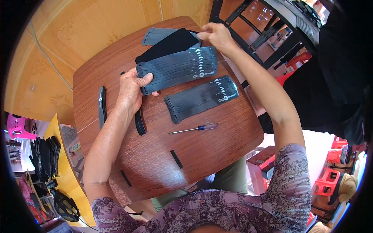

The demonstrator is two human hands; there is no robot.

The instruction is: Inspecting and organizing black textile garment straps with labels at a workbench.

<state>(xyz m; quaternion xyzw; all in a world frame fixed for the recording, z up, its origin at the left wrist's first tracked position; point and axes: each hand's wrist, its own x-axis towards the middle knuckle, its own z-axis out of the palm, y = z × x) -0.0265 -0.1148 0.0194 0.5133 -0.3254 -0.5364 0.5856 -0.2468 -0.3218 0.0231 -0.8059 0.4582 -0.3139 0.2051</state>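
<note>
My left hand (134, 83) grips the holed left end of a fanned stack of dark straps (175, 72), its thumb on top. White marks run across the stack's right part. My right hand (217, 37) is at the far right edge of the table, fingers curled together beside a plain black piece of fabric (175, 42); what they hold, if anything, I cannot make out. A second fanned stack of straps (200, 99) lies nearer on the table. Behind the black fabric lies a greyer fanned stack (157, 35).
On the brown wooden table (217, 151) lie a screwdriver (194, 129), single straps at the left (102, 106) and by my left wrist (140, 122), and two short black strips (176, 159). A dark metal frame (252, 35) stands beyond the right edge; a wooden panel (77, 39) is behind.
</note>
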